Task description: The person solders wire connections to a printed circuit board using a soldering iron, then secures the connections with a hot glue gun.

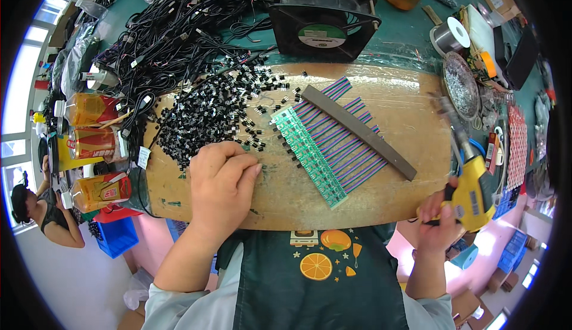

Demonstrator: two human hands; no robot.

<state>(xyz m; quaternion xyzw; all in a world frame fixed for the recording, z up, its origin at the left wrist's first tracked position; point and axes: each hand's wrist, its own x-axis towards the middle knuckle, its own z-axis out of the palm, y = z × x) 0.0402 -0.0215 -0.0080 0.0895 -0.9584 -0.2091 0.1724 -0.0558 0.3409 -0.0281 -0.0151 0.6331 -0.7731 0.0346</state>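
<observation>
My right hand is wrapped round the handle of a yellow soldering gun, held at the board's right edge with its tip pointing away from me. Curled closed, my left hand rests at the near edge of a heap of small black connectors; whatever its fingers hold is hidden. Between my hands lies a green circuit board panel, set at a slant. Thin multicoloured wires fan out from its right side. Across them lies a dark flat bar.
Tangled black cables cover the back left. A black fan stands at the back. On the right are a solder wire spool and a round metal dish. Several orange drink bottles line the left. Another person is far left.
</observation>
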